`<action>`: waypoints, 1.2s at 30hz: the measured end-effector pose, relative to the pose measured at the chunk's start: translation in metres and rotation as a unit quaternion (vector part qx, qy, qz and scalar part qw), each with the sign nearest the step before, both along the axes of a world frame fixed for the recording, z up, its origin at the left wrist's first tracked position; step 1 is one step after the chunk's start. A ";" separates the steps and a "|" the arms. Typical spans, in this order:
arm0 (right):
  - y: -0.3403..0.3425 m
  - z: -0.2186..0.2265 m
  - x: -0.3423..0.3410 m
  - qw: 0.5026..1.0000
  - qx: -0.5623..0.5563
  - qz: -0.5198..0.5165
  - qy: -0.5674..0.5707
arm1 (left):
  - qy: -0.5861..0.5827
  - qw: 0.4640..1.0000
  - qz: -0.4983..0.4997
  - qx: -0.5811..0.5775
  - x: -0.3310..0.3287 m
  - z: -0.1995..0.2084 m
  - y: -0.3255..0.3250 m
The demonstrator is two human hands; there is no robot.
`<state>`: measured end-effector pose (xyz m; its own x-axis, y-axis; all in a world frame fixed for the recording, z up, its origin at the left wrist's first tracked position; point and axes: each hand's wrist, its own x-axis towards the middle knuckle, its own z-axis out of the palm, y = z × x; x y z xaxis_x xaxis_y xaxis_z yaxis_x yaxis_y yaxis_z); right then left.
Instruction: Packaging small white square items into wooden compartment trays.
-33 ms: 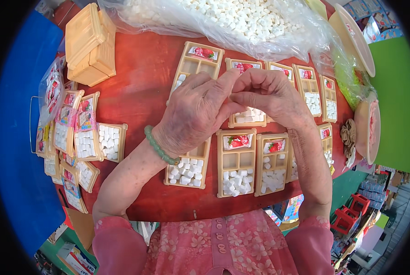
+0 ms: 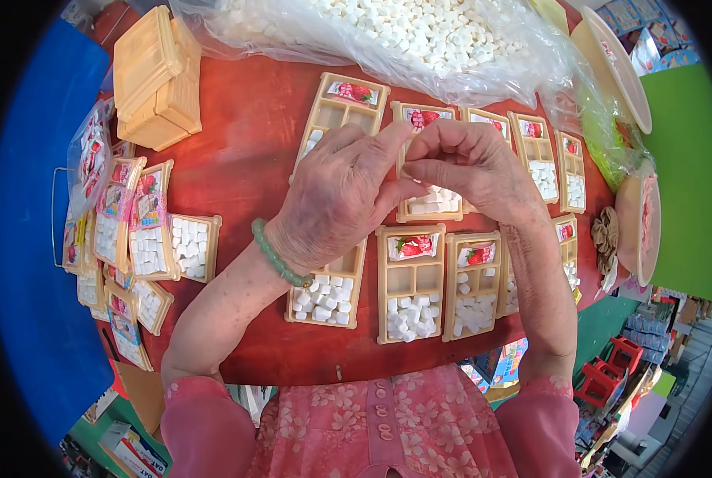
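My left hand [image 2: 332, 191], with a green bead bracelet [image 2: 272, 253] at its wrist, is back-up over a beige compartment tray [image 2: 337, 113]. Its forefinger and thumb point toward the right hand; its other fingers curl out of sight. My right hand [image 2: 471, 169] meets it above another tray [image 2: 431, 209], thumb and forefinger pinched together. Whatever either hand holds is hidden. Below them, one tray [image 2: 400, 280] contains a strawberry-print packet [image 2: 412, 246] at the top and white marshmallow-like pieces [image 2: 413, 316] at the bottom. A tray [image 2: 322, 298] under my left wrist holds white pieces too.
Across the back lies a large clear bag [image 2: 427, 40] of white pieces. Stacked beige trays [image 2: 156, 80] stand far left, above a pile of filled trays [image 2: 150, 248]. More filled trays [image 2: 537, 159] line the right side, near pale bowls [image 2: 639, 219] and the red table's [image 2: 248, 151] edge.
The fingertips of my two hands have drawn very slightly apart. The trays and everything around them look the same.
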<state>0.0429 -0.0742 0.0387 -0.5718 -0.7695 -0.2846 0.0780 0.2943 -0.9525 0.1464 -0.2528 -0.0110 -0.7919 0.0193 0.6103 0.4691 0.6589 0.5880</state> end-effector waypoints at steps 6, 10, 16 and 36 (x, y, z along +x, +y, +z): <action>0.016 -0.005 0.009 0.965 0.118 -0.022 0.234 | -0.031 0.997 -0.033 -0.065 0.005 -0.003 0.005; 0.018 -0.006 0.016 0.962 0.127 -0.017 0.239 | -0.029 0.992 -0.037 -0.116 0.006 -0.006 0.005; 0.013 -0.012 0.018 0.928 0.126 0.006 0.350 | -0.060 0.986 -0.045 -0.150 0.009 -0.008 0.006; 0.010 -0.019 0.020 0.899 0.093 0.056 0.425 | -0.074 0.991 -0.036 -0.105 0.009 -0.010 0.004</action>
